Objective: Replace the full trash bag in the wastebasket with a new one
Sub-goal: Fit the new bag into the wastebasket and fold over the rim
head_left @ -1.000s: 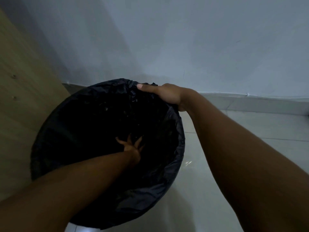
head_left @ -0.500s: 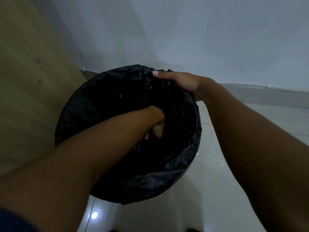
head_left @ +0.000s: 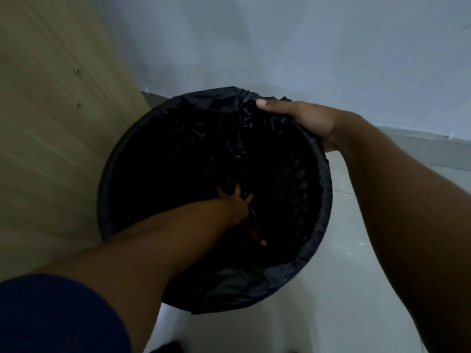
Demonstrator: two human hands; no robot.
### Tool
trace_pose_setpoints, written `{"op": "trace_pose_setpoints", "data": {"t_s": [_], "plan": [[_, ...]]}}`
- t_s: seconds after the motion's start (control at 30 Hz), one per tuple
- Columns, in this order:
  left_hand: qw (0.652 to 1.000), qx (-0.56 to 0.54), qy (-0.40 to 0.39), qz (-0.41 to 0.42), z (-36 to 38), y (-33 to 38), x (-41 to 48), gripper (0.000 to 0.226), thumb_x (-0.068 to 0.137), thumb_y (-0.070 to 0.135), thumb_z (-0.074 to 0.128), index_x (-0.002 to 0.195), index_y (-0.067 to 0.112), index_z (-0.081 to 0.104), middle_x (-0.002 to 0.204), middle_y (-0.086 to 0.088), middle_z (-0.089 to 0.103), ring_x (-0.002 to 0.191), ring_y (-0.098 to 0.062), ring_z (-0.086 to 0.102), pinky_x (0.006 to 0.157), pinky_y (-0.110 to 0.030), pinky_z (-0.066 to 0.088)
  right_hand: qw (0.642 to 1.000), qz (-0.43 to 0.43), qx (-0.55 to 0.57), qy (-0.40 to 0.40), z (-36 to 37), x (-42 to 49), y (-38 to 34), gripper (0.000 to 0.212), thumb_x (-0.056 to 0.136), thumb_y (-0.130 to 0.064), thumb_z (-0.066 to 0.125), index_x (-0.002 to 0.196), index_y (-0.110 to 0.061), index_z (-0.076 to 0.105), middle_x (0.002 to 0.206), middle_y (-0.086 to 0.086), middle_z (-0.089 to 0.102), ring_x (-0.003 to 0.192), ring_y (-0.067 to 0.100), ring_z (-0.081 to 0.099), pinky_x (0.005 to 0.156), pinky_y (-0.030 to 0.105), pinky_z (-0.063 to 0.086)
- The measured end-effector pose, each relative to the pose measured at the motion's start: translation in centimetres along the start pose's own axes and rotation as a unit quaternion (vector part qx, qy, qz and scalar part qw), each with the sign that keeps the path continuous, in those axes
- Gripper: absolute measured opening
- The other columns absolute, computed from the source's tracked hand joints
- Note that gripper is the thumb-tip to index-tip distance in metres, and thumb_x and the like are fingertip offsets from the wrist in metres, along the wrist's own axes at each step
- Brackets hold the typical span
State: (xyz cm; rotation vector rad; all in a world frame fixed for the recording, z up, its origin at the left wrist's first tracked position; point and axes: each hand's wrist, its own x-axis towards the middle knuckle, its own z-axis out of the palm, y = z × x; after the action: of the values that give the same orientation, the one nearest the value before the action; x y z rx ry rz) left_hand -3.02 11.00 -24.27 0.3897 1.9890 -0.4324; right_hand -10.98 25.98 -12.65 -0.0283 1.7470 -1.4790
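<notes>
A wooden panel (head_left: 51, 154) crowds the wastebasket (head_left: 295, 184) left of the left hand (head_left: 235, 202); open floor (head_left: 336, 309) lies right of the right hand (head_left: 307, 118).

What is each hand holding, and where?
The right hand grips the black plastic trash bag at its folded-over edge on the far rim. The left hand, spread open inside the bag, holds nothing.

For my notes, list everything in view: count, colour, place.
floor: one, white tile, right
wall: one, grey-blue, behind
wooden panel: one, light brown, left
screws: two, silvery, in panel
wastebasket: one, black mesh, on floor by panel
trash bag: one, black, lining wastebasket, folded over its rim
sleeve: one, dark blue, left arm
left hand: one, fingers spread inside bag
right hand: one, gripping far rim
</notes>
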Motion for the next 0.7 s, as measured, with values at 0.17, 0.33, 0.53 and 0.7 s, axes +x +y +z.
{"op": "trace_pose_setpoints", "data": {"t_s": [0.17,0.33,0.53,0.7], "plan": [[0.989,0.102,-0.022,0.103,-2.3,-0.2,-0.4,0.082,0.096,0.058,0.047,0.158,0.018,0.009,0.162,-0.006,0.017,0.145,-0.029,0.023,0.108,-0.022,0.026,1.0,0.001,0.005,0.005,0.2,-0.2,-0.1,0.055,0.098,-0.056,0.053,0.131,-0.015,0.067,0.125,0.008,0.073,0.117,0.027,0.069,0.106,0.041,0.049],[0.979,0.188,0.004,0.083,-2.5,-4.1,2.6,0.043,0.105,0.029,0.041,0.147,0.019,0.044,0.151,-0.013,0.042,0.137,-0.033,0.042,0.11,-0.046,0.039,1.0,0.003,-0.004,0.009,0.2,-0.4,-0.2,0.054,0.097,-0.057,0.054,0.132,-0.017,0.066,0.125,0.006,0.074,0.115,0.025,0.07,0.108,0.042,0.048],[0.986,0.115,0.121,-0.013,1.6,-5.6,3.9,0.076,0.102,0.029,0.042,0.154,0.042,-0.012,0.164,-0.007,-0.012,0.147,-0.04,0.01,0.08,-0.056,0.046,1.0,-0.004,-0.01,0.001,0.2,-0.2,-0.1,0.053,0.098,-0.056,0.053,0.134,-0.018,0.064,0.126,0.006,0.073,0.117,0.026,0.07,0.109,0.043,0.047],[0.987,0.124,0.104,-0.023,0.7,-5.9,4.0,0.086,0.1,0.028,0.049,0.152,0.043,-0.018,0.164,-0.006,-0.012,0.144,-0.043,0.019,0.079,-0.054,0.049,1.0,0.002,-0.012,0.007,0.1,-0.1,0.0,0.054,0.097,-0.057,0.054,0.133,-0.018,0.065,0.125,0.005,0.073,0.116,0.025,0.07,0.107,0.041,0.048]]}}
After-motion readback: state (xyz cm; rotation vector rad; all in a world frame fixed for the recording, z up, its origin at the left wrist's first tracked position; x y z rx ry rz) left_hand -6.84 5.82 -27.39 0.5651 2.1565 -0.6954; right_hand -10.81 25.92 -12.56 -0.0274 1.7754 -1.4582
